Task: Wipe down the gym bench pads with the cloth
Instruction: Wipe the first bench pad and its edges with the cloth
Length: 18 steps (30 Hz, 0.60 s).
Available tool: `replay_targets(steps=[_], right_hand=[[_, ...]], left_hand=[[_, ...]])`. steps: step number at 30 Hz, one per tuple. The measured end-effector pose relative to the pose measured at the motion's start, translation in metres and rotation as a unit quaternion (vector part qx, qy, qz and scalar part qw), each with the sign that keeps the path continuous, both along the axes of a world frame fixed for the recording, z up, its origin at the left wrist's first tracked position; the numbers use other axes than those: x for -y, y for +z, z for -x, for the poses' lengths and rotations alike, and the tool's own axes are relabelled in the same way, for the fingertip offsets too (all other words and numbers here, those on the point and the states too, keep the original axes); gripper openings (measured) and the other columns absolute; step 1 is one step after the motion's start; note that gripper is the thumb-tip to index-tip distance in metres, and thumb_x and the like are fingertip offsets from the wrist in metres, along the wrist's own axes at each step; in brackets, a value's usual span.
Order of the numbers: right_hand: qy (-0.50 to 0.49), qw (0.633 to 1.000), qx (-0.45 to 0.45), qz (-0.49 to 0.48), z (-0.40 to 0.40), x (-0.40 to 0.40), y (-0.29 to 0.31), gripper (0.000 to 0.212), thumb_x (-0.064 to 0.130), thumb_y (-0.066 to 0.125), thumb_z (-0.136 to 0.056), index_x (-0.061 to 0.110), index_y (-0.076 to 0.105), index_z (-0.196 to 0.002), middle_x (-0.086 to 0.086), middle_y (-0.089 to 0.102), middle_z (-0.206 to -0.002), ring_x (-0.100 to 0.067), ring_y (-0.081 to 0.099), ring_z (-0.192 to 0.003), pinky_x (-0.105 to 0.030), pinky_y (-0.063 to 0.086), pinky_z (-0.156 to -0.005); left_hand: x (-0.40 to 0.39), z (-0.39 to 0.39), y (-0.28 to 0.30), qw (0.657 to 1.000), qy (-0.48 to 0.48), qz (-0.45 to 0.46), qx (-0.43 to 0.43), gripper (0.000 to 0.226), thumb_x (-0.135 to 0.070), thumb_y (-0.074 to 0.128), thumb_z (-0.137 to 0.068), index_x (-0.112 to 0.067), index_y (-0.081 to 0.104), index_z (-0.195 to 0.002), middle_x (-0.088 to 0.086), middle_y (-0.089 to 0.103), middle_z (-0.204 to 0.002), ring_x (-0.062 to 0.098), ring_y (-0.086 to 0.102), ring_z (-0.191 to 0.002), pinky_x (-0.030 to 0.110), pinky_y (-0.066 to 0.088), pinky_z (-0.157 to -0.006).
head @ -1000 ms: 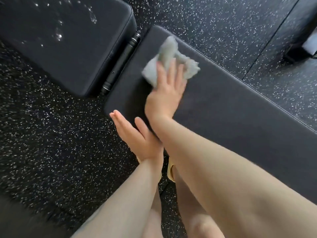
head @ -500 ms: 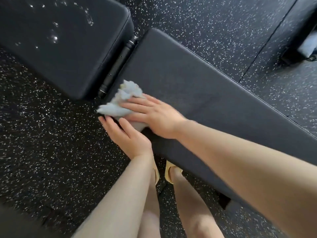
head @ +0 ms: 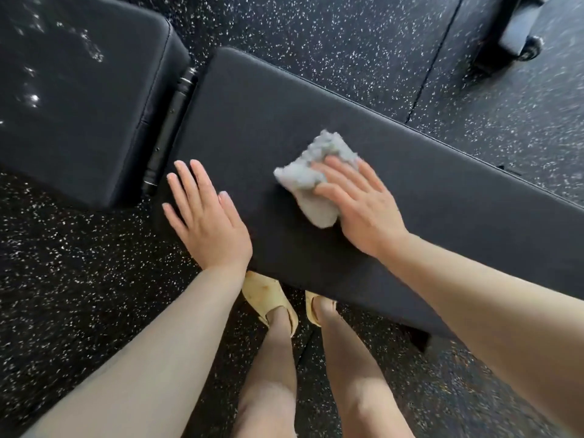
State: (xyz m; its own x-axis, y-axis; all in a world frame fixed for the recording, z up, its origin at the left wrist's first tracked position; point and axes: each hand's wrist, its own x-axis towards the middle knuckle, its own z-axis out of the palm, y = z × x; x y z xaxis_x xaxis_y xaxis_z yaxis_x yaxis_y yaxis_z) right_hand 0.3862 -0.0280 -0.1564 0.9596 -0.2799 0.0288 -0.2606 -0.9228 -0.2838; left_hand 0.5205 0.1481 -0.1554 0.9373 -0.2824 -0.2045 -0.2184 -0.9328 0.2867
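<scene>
At the bottom of the frame the person's legs and two yellow slippers (head: 271,301) stand on the floor, just against the near edge of the long pad (head: 316,121), the nearer piece of the desk. Above them the left hand (head: 205,216) lies flat on the near left corner of that pad, fingers straight and spread, holding nothing; it looks to be bracing. The right hand (head: 357,203), toward the centre of the frame, presses the crumpled grey cloth (head: 316,181) down on the middle of the pad, fingers laid over it and the thumb tucked against its near end, so the cloth is pinned as much as gripped. The two hands are apart.

To do this stroke well, I judge the palm should stay flat on the cloth with even pressure, passes overlapping along the pad's length and running out over its edges, with the left hand shifting clear of the path.

Beyond, in the upper left of the frame, the second pad (head: 79,105) carries shining droplets, probably spray not yet wiped, though the glare makes that uncertain. A black hinge bar (head: 170,128) lies in the gap between the pads. The floor (head: 316,26) is black speckled rubber, and a wheeled frame foot (head: 518,33) shows blurred at the upper right.
</scene>
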Motion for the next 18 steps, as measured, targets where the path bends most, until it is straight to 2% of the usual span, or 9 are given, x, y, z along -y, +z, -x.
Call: replay_targets(steps=[2,4,6,8,10,11,13,15,18], right_hand=[[-0.342,0.935,0.064,-0.062,-0.036,0.024,0.006,0.060,-0.002,0.044,-0.077,0.027,0.046,-0.130,-0.003,0.051,-0.139,-0.026,0.039,-0.135,-0.049,0.028,-0.112],[-0.520,0.848,0.016,-0.103,-0.102,0.006,0.017,0.072,0.004,0.044,-0.078,0.033,0.036,-0.143,0.000,0.035,-0.151,-0.025,0.021,-0.144,-0.047,0.014,-0.117],[-0.383,0.916,-0.025,-0.116,-0.132,-0.028,0.018,0.063,0.014,0.055,-0.081,0.033,0.042,-0.140,0.000,0.026,-0.156,-0.026,0.014,-0.147,-0.047,0.010,-0.118],[-0.085,0.994,-0.034,-0.062,-0.099,-0.039,0.004,0.048,0.018,0.060,-0.084,0.026,0.054,-0.132,-0.004,0.037,-0.152,-0.029,0.027,-0.143,-0.050,0.022,-0.116],[0.099,0.994,-0.055,0.012,-0.052,0.008,-0.002,0.050,0.007,0.049,-0.088,0.023,0.051,-0.136,-0.005,0.040,-0.150,-0.028,0.032,-0.141,-0.047,0.023,-0.116],[0.085,0.994,-0.056,0.030,-0.036,0.034,-0.005,0.054,0.004,0.044,-0.088,0.023,0.048,-0.138,-0.005,0.040,-0.150,-0.027,0.032,-0.141,-0.045,0.022,-0.117],[-0.156,0.987,-0.030,-0.010,-0.033,0.055,-0.004,0.056,0.001,0.042,-0.085,0.022,0.050,-0.136,-0.005,0.042,-0.148,-0.027,0.030,-0.142,-0.045,0.020,-0.118],[-0.406,0.910,0.029,-0.077,-0.067,0.017,0.002,0.049,0.005,0.039,-0.084,0.018,0.056,-0.128,-0.008,0.044,-0.147,-0.030,0.029,-0.142,-0.045,0.018,-0.117],[-0.317,0.943,0.051,-0.085,-0.056,-0.070,0.004,0.030,0.015,0.046,-0.092,0.015,0.062,-0.118,-0.008,0.042,-0.148,-0.029,0.029,-0.142,-0.046,0.019,-0.117]], left_hand=[[0.016,0.001,0.002,0.999,0.039,0.002,-0.007,0.058,-0.025,0.029,-0.102,-0.018,0.008,-0.155,0.002,0.002,-0.163,0.021,-0.001,-0.150,0.049,0.000,-0.118],[0.040,-0.002,0.005,0.997,0.067,0.014,-0.021,0.058,-0.024,0.031,-0.102,-0.019,0.008,-0.155,0.002,0.000,-0.163,0.020,-0.003,-0.150,0.049,-0.001,-0.118],[0.057,-0.009,0.006,0.999,0.042,0.017,-0.020,0.059,-0.023,0.033,-0.102,-0.021,0.008,-0.155,0.001,-0.001,-0.163,0.020,-0.004,-0.150,0.048,-0.002,-0.118],[0.060,-0.015,0.003,1.000,-0.009,0.012,-0.011,0.060,-0.020,0.033,-0.100,-0.022,0.009,-0.155,0.000,-0.001,-0.163,0.019,-0.004,-0.150,0.046,-0.003,-0.118],[0.056,-0.018,0.000,0.999,-0.050,0.002,-0.003,0.059,-0.023,0.031,-0.101,-0.022,0.009,-0.155,0.000,0.000,-0.163,0.020,-0.004,-0.150,0.047,-0.003,-0.118],[0.054,-0.018,0.000,0.998,-0.058,-0.006,-0.005,0.058,-0.025,0.031,-0.102,-0.022,0.008,-0.156,0.001,-0.001,-0.163,0.020,-0.004,-0.150,0.048,-0.003,-0.118],[0.057,-0.016,0.002,0.998,-0.056,-0.019,-0.021,0.060,-0.031,0.031,-0.103,-0.020,0.004,-0.155,0.003,-0.003,-0.163,0.022,-0.006,-0.150,0.049,-0.002,-0.118],[0.065,-0.009,0.006,0.997,-0.055,-0.011,-0.046,0.063,-0.031,0.033,-0.102,-0.019,0.001,-0.155,0.005,-0.006,-0.163,0.023,-0.008,-0.149,0.051,-0.002,-0.118],[0.066,0.011,0.011,0.995,-0.076,0.010,-0.062,0.063,-0.023,0.036,-0.101,-0.022,0.004,-0.155,0.003,-0.006,-0.163,0.022,-0.008,-0.149,0.049,-0.003,-0.118]])
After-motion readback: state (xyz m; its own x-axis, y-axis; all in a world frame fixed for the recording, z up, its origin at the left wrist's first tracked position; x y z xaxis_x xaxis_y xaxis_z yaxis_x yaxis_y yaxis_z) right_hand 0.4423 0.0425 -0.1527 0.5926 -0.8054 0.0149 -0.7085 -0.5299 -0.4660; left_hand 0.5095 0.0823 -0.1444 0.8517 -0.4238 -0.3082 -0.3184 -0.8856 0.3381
